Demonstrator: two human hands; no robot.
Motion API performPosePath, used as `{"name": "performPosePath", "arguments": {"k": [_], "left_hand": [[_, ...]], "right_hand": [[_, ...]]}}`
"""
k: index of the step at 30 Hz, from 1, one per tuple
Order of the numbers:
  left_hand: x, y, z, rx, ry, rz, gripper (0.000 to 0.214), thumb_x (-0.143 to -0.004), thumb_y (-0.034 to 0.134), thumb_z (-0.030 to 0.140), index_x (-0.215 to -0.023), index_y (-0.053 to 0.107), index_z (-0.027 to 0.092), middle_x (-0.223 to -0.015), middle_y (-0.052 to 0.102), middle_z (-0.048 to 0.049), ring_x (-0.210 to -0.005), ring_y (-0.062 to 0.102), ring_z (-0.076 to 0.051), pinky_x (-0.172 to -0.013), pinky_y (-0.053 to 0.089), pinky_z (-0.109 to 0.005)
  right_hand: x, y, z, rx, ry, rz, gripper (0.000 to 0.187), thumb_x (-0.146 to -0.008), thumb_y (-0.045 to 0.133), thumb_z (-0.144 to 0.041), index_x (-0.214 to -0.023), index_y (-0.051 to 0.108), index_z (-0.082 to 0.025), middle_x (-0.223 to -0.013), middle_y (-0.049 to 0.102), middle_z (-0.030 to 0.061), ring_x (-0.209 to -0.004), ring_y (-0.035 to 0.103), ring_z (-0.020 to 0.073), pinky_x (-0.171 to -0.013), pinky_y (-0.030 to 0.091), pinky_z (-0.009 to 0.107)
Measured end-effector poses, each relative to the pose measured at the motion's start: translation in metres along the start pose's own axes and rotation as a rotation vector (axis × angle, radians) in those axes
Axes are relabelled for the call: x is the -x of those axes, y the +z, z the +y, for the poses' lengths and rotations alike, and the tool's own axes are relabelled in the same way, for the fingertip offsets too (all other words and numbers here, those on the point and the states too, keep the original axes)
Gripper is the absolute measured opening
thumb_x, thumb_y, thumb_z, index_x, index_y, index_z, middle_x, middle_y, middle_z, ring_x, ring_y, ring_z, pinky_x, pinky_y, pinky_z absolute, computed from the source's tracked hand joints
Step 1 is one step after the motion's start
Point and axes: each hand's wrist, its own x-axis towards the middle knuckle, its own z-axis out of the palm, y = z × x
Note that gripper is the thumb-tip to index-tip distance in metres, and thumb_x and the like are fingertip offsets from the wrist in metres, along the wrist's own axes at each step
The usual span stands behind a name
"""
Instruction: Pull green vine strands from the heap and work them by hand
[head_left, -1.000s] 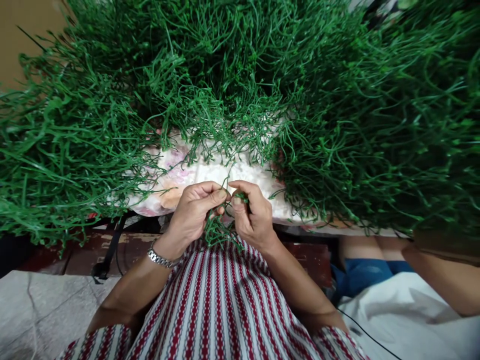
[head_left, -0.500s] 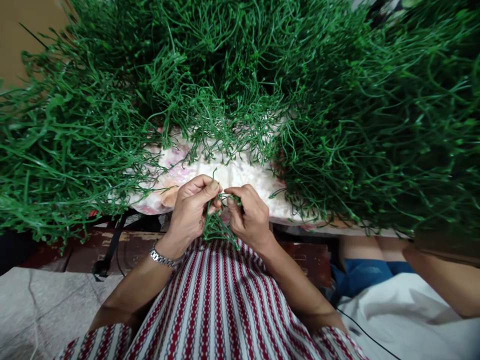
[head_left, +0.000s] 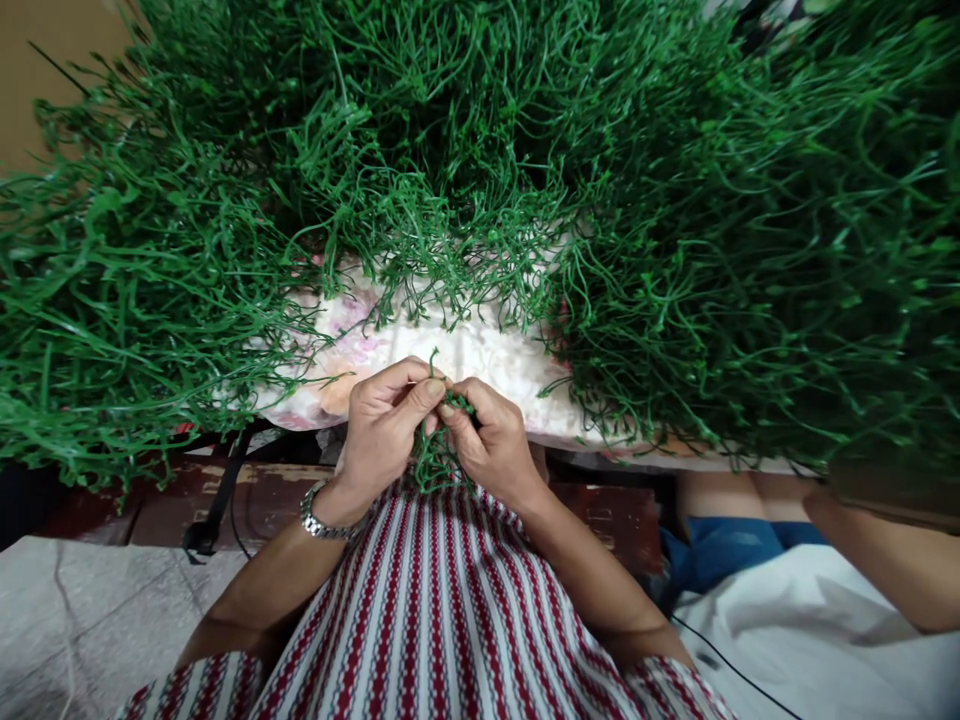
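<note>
A small bunch of green stems (head_left: 431,462) is between the person's two hands, above the near edge of the worktop (head_left: 495,362), its lower stems hanging before the striped shirt (head_left: 442,610). The left hand (head_left: 384,425) has its grip closed on a stem whose tip pokes up past the thumb; the right hand (head_left: 495,440) has its grip closed on a curled green clump of the bunch. The fingers hide where the stems join. A deep heap of similar stems (head_left: 450,110) crowds the worktop at the far side and on both sides, leaving a patch of flowered covering in the middle. At right are a neighbour's arm (head_left: 885,550), blue shorts (head_left: 731,545) and white cloth (head_left: 817,640). Half a second ago a gap parted the fingertips; now they meet, while the heap looks unchanged
</note>
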Motion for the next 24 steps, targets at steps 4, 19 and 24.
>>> {"name": "performPosePath", "arguments": {"k": [4, 19, 24], "left_hand": [[0.000, 0.001, 0.002, 0.064, -0.033, 0.080, 0.018, -0.070, 0.069, 0.026, -0.060, 0.058, 0.017, -0.058, 0.054, 0.0031, -0.049, 0.045, -0.007, -0.045, 0.037, -0.018], [-0.024, -0.010, 0.025, 0.162, 0.022, 0.002, 0.024, -0.075, 0.062, 0.026, -0.059, 0.047, 0.017, -0.055, 0.046, 0.0049, -0.048, 0.050, -0.008, -0.061, 0.052, -0.027], [-0.028, -0.014, 0.028, 0.232, -0.030, -0.031, 0.024, -0.074, 0.063, 0.027, -0.060, 0.045, 0.017, -0.056, 0.045, 0.0043, -0.053, 0.051, -0.009, -0.065, 0.053, -0.031]], "right_hand": [[-0.003, -0.005, -0.004, 0.040, -0.092, -0.050, 0.017, -0.089, 0.046, -0.021, -0.075, 0.056, -0.016, -0.067, 0.055, 0.0006, -0.063, 0.052, 0.0102, -0.060, 0.039, 0.022], [0.001, -0.049, -0.022, 0.078, -0.236, 0.131, 0.014, -0.085, 0.048, -0.017, -0.071, 0.049, -0.017, -0.070, 0.049, 0.0028, -0.066, 0.047, 0.0131, -0.060, 0.038, 0.028], [-0.004, -0.061, -0.018, -0.045, -0.075, 0.180, 0.027, -0.090, 0.041, -0.032, -0.068, 0.047, -0.017, -0.102, 0.058, 0.0096, -0.085, 0.054, 0.0191, -0.073, 0.043, 0.035]]}}
